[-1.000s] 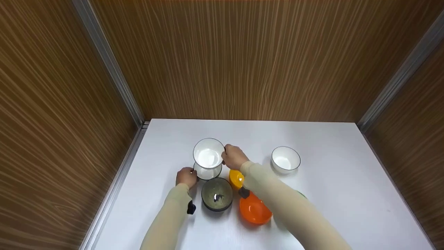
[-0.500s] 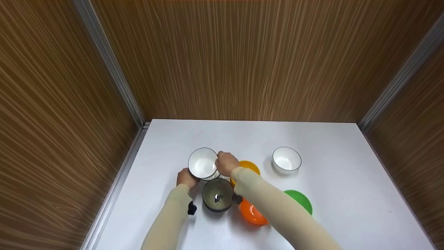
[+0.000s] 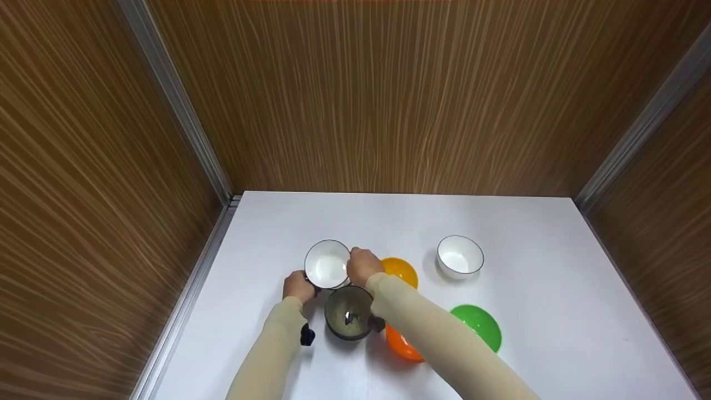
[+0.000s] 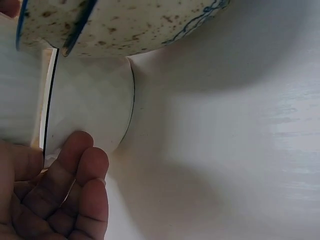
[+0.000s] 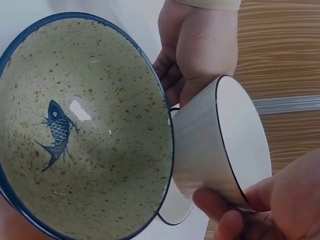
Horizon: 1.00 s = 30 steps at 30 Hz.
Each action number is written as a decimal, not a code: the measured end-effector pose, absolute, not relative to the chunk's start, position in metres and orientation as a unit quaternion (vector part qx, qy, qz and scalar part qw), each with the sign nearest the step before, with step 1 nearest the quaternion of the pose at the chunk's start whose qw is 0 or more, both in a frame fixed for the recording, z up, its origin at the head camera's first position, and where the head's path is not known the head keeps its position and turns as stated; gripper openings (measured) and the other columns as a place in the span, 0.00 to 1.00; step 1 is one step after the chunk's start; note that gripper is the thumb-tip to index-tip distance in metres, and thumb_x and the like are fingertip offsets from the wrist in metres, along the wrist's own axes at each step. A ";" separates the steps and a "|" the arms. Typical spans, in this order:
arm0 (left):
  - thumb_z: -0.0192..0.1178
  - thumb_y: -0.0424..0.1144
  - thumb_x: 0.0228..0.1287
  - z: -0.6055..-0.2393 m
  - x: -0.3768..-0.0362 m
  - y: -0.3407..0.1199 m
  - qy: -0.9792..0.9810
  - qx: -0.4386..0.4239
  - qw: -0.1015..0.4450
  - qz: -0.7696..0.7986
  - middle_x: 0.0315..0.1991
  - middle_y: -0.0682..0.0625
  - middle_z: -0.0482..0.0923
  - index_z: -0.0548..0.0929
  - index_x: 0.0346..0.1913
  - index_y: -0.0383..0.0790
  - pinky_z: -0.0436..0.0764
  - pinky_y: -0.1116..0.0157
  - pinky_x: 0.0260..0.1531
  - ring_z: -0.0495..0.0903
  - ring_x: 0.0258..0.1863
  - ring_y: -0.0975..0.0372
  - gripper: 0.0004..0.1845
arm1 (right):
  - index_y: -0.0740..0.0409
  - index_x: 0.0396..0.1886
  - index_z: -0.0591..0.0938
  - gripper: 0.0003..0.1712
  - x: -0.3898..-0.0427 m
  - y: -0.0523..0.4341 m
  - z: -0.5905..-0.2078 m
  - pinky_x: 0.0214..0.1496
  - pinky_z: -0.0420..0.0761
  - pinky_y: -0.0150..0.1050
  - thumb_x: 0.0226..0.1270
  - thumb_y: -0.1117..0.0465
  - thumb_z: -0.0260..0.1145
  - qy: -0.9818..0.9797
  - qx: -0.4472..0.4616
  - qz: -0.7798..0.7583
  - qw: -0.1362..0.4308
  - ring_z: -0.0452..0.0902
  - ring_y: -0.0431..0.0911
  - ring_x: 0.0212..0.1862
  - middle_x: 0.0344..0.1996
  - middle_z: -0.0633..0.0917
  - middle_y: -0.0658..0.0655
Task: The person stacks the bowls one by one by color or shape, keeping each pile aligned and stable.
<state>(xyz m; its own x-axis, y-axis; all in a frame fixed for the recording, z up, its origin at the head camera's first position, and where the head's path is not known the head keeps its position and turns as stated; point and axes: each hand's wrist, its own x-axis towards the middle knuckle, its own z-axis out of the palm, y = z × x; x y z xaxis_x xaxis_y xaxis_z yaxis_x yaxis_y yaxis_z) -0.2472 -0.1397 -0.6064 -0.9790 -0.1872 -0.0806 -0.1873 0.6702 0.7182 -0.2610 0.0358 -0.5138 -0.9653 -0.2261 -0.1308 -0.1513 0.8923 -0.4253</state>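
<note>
My right hand (image 3: 364, 266) pinches the right rim of a white dark-rimmed bowl (image 3: 328, 265), thumb inside and fingers outside in the right wrist view. Beneath it, a second white bowl (image 4: 90, 100) is mostly hidden in the head view. My left hand (image 3: 299, 286) grips this lower bowl by its left rim, thumb and fingertips (image 4: 92, 162) on either side of the edge. Just in front of both stands a speckled grey-green bowl (image 3: 349, 314); a blue fish (image 5: 59, 132) is painted inside it.
A yellow bowl (image 3: 401, 270) and an orange bowl (image 3: 404, 345) lie partly under my right arm. Farther right are a green bowl (image 3: 482, 325) and another white bowl (image 3: 460, 256). Wood-grain panels (image 3: 355, 100) enclose the white table (image 3: 555, 289) at the back and sides.
My right hand has brought the upper white bowl toward me and slightly left, down over the lower one. The right forearm shifted left, uncovering the green bowl. My left hand stayed nearly still.
</note>
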 end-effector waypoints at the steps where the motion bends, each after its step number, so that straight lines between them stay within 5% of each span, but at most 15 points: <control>1: 0.64 0.31 0.49 -0.607 -0.247 -0.140 0.913 -0.103 0.002 0.394 0.25 0.46 0.82 0.84 0.28 0.36 0.81 0.60 0.35 0.79 0.29 0.56 0.02 | 0.65 0.45 0.79 0.12 -0.261 0.036 -0.515 0.45 0.84 0.44 0.71 0.62 0.54 0.969 -0.095 -0.210 0.091 0.81 0.51 0.39 0.34 0.84 0.60; 13: 0.54 0.33 0.61 -0.609 -0.247 -0.137 0.906 -0.110 0.009 0.409 0.24 0.47 0.84 0.87 0.39 0.34 0.80 0.61 0.38 0.81 0.30 0.56 0.12 | 0.67 0.47 0.78 0.12 -0.264 0.037 -0.525 0.42 0.84 0.43 0.69 0.63 0.57 0.974 -0.077 -0.187 0.100 0.81 0.50 0.36 0.34 0.83 0.60; 21: 0.53 0.33 0.64 -0.611 -0.250 -0.131 0.912 -0.106 -0.014 0.396 0.33 0.44 0.86 0.87 0.41 0.32 0.80 0.55 0.47 0.82 0.42 0.51 0.13 | 0.69 0.65 0.66 0.28 -0.262 0.039 -0.530 0.51 0.82 0.47 0.69 0.63 0.58 0.974 -0.045 -0.198 0.103 0.81 0.55 0.46 0.46 0.82 0.66; 30: 0.51 0.34 0.65 -0.608 -0.249 -0.126 0.913 -0.101 -0.010 0.395 0.34 0.45 0.86 0.88 0.37 0.34 0.80 0.56 0.47 0.82 0.42 0.52 0.14 | 0.70 0.57 0.71 0.22 -0.262 0.044 -0.534 0.46 0.83 0.47 0.66 0.64 0.59 0.978 -0.055 -0.186 0.079 0.82 0.56 0.43 0.40 0.83 0.66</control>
<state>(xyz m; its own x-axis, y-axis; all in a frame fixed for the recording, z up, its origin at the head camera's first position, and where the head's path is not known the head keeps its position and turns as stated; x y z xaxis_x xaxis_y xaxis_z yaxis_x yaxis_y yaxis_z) -0.2488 -0.1255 -0.6080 -0.9793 -0.1928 -0.0618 -0.1771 0.6679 0.7228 -0.2625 0.0443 -0.5338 -0.9814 -0.1371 -0.1346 -0.0781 0.9248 -0.3724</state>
